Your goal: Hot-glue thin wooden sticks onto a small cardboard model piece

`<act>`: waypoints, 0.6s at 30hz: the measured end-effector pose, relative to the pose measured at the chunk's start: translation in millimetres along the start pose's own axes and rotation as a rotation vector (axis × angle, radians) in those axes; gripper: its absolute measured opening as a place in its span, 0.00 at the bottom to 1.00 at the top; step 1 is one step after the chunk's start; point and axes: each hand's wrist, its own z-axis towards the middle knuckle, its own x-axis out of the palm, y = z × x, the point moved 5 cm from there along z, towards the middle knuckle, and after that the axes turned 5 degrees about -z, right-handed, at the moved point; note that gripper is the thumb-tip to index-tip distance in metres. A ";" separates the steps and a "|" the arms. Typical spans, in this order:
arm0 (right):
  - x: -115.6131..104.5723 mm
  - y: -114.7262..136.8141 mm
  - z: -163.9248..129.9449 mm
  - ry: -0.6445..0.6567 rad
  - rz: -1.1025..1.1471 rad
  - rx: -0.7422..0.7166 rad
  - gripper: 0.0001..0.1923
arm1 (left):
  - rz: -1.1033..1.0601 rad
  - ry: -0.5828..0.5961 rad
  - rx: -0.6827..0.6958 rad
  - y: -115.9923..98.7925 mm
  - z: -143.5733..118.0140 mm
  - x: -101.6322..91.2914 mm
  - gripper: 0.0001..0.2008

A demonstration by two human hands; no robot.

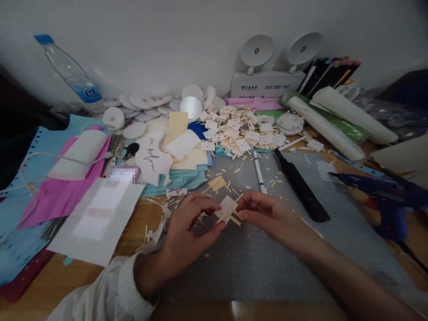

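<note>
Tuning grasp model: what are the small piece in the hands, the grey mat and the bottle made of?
Small piece: looks like matte cream paper or thin card with flat tan strips, possibly card or wood, pinched between left hand and right hand. Grey mat: dull, faint grid, probably a vinyl cutting mat. Bottle: clear glossy plastic, blue cap.

Wooden table (53, 278), grey mat (254, 258), paper sheets (96, 218)

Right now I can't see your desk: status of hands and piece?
Left hand and right hand pinch small paper piece. Over grey mat. Black knife beside, clear.
</note>
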 end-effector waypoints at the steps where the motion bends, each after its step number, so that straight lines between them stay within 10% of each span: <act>1: 0.4 -0.3 0.3 0.002 -0.002 0.001 0.09 | 0.007 -0.003 0.007 -0.5 0.2 0.2 0.11; 18: 3.1 -5.9 1.9 0.039 -0.032 -0.015 0.11 | 0.023 0.028 0.084 -3.1 -0.8 3.8 0.12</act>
